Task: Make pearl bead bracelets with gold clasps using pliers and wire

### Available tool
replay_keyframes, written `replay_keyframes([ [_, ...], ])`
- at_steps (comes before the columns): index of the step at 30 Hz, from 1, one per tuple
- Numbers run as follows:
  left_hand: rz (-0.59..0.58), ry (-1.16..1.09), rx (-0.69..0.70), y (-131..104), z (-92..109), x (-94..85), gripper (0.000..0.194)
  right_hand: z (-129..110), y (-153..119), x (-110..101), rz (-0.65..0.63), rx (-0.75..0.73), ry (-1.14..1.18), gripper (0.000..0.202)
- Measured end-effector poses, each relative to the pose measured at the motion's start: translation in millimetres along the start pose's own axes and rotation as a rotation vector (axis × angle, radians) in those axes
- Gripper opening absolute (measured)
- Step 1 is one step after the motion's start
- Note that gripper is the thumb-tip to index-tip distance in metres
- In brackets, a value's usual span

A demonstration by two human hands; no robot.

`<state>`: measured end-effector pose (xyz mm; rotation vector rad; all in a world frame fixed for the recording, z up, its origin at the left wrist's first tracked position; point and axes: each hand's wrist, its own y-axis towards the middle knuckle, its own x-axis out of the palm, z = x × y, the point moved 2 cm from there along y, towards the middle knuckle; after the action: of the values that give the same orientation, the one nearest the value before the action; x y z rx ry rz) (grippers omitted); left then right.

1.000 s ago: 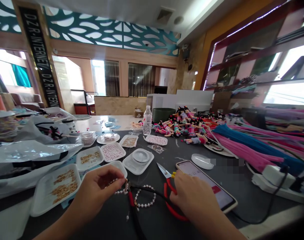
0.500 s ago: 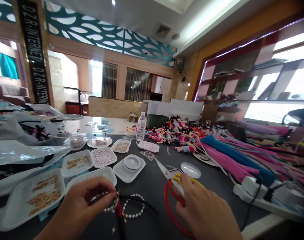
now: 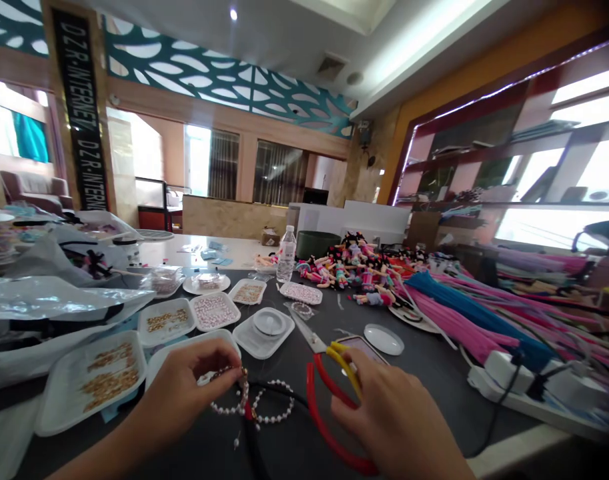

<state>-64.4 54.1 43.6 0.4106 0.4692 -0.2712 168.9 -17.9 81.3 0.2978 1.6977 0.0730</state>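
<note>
My left hand (image 3: 197, 390) pinches the edge of a beaded bracelet (image 3: 229, 408) between thumb and fingertips. White and pinkish beads hang from the pinch, with a loose bead dangling below. A second white bead bracelet (image 3: 273, 402) lies on the dark tabletop just right of it. Between the two runs a slim black cord-like thing with a red section (image 3: 249, 409); its kind is unclear. My right hand (image 3: 389, 410) is closed around the scissors (image 3: 334, 383), which have one yellow and one red handle. Their blades point away, toward the upper left, and look nearly closed.
White trays of gold findings (image 3: 109, 380) and pink beads (image 3: 214, 310) stand at the left. A water bottle (image 3: 286, 255) rises behind them, near a pile of small dolls (image 3: 357, 263). Pink and blue strips (image 3: 449, 310) and a power strip (image 3: 529, 393) occupy the right.
My right hand and the scissors have moved left, closer to the bracelets. My left hand keeps its pinch on the bracelet. The view has turned slightly left.
</note>
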Motion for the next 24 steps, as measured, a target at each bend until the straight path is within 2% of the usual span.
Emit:
replay_keyframes([
  [2, -0.010, 0.014, 0.003, 1.0, 1.6, -0.5, 0.015, -4.4, 1.2, 2.2, 0.004, -0.055, 0.171, 0.033],
  [4, -0.016, 0.027, 0.003, 1.3, 1.9, -0.8, 0.015, -9.6, 3.8, 7.8, -0.050, -0.114, 0.458, 0.032],
  [7, -0.023, 0.005, 0.009, 0.1, 1.8, -0.3, 0.015, -19.1, 7.6, 21.4, -0.265, -0.185, 1.037, 0.028],
  [10, -0.026, -0.022, -0.001, -1.6, 2.4, 1.4, 0.014, -26.4, 7.9, 37.0, -0.472, -0.090, 1.441, 0.030],
  [13, -0.026, 0.029, -0.013, -2.0, 2.8, 3.2, 0.013, -33.6, 2.7, 50.9, -0.641, -0.006, 1.661, 0.028],
  [17, -0.006, 0.039, 0.026, -0.7, 2.2, 3.1, 0.012, -44.7, -8.5, 65.2, -0.787, 0.019, 1.704, 0.036],
  [20, 0.005, 0.024, 0.051, -0.4, 3.0, 1.6, 0.012, -49.3, -15.2, 74.6, -0.775, 0.046, 1.767, 0.044],
  [24, 0.016, 0.047, 0.069, -1.1, 4.4, 0.5, 0.011, -43.8, -16.1, 84.7, -0.566, 0.102, 1.862, 0.040],
])
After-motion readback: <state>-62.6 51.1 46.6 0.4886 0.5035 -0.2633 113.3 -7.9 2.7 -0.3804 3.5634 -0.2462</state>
